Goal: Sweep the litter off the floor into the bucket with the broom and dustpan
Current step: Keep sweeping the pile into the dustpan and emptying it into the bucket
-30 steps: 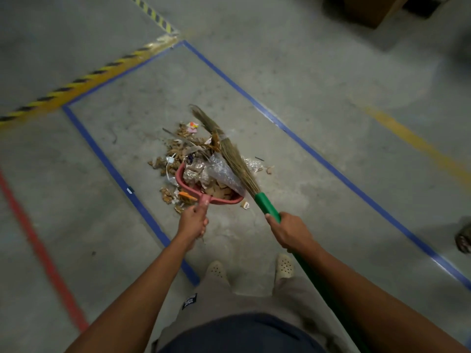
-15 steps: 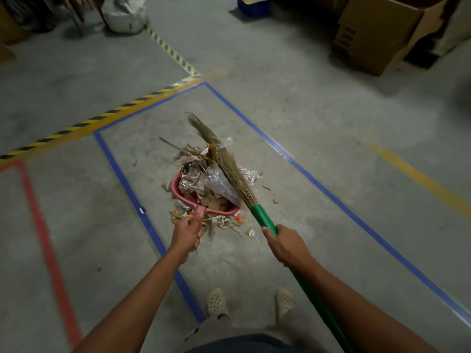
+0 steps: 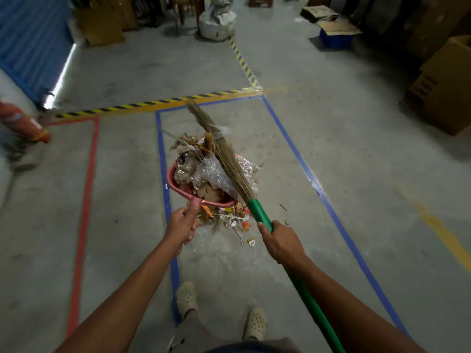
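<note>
My left hand [image 3: 181, 226] grips the handle of a pink dustpan [image 3: 175, 187] that is heaped with litter [image 3: 204, 171]: cardboard scraps, paper and clear plastic wrap. My right hand [image 3: 280, 242] grips the green handle of the broom [image 3: 258, 212]. Its straw bristles [image 3: 224, 154] lie across the top of the heap and press it into the pan. A few small scraps [image 3: 239, 224] lie on the floor below the pan, near my hands. No bucket is in view.
Blue floor tape [image 3: 300, 154] frames the work area, with red tape [image 3: 86, 189] to the left and yellow-black hazard tape [image 3: 153, 102] beyond. Cardboard boxes [image 3: 443, 80] stand at the right, a white sack [image 3: 216, 21] and a blue bin [image 3: 336, 39] at the back, a red extinguisher [image 3: 20, 121] at left.
The dustpan has come up off the floor with the litter held under the broom. My view has lifted, showing the far end of the room. A few scraps stayed on the floor.
</note>
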A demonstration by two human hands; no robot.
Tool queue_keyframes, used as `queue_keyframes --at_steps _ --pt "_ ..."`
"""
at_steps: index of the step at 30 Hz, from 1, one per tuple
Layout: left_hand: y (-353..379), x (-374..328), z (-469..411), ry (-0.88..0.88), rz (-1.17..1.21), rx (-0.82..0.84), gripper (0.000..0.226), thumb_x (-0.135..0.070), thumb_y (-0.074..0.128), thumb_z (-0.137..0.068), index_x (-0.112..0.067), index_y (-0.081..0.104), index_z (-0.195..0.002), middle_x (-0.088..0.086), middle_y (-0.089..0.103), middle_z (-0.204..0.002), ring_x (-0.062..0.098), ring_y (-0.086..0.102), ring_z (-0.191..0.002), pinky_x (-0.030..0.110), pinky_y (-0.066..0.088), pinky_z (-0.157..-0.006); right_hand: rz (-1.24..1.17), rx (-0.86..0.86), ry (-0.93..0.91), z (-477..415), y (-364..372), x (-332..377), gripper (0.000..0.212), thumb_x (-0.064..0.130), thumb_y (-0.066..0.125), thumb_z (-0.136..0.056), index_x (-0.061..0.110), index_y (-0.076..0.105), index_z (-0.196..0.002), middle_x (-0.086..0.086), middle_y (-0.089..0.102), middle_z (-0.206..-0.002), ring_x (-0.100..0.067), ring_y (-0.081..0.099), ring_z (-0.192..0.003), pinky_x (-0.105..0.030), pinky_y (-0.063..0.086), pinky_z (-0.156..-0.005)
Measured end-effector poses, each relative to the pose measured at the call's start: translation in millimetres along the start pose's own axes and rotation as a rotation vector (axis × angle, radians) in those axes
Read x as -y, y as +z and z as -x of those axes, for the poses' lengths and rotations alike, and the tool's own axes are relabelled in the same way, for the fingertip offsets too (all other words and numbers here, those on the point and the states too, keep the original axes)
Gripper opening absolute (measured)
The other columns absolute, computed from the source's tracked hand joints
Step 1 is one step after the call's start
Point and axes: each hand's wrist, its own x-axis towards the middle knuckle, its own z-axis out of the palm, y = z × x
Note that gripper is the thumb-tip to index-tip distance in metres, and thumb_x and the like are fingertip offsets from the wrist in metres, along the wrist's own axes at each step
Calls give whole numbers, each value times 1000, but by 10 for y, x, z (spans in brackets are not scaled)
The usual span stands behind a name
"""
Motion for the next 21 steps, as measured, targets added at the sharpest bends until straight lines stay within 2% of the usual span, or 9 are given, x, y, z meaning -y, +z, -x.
queue_keyframes --at_steps 4,6,10,13,19,21 --pt "-37 94 270 -2 20 -94 51 -60 58 -94 -12 48 -78 6 50 -60 11 35 -38 22 26 -39 22 29 -78 110 -63 -25 53 70 33 -96 23 57 -100 -3 65 -82 -21 67 -67 -43 61 -69" --pt "-100 138 416 3 40 -124 52 -59 57 -95 -10 49 -80 5 50 -58 12 35 -37 21 26 -37 24 54 -116 176 -65 -2 49 66 35 -98 23 57 -104 -1 64 -81 -18 64 -67 -39 60 -66" --pt "-321 233 711 34 93 -196 50 -54 57 -96 -8 48 -79 6 47 -56 13 34 -37 21 26 -36 78 65 -218 338 -54 127 49 59 37 -102 17 58 -114 -1 59 -82 -11 53 -64 -27 37 -51" --pt "-590 345 901 29 112 -265 53 -60 59 -92 -11 46 -75 8 49 -59 15 35 -38 21 26 -37 81 74 -300 496 12 329 48 60 37 -102 20 58 -117 0 62 -83 -12 58 -67 -28 42 -54" --pt "-1268 573 1444 31 147 -399 59 -69 57 -89 -12 46 -76 8 50 -61 14 35 -39 22 27 -38 91 72 -425 961 363 829 37 60 40 -101 26 56 -102 6 59 -76 -9 57 -64 -29 50 -59" --pt "-1537 677 1688 34 162 -436 59 -70 57 -89 -13 45 -77 7 49 -60 13 35 -39 22 27 -39 105 88 -474 1173 522 1005 39 60 40 -101 25 58 -103 7 58 -76 -7 56 -64 -24 44 -55"
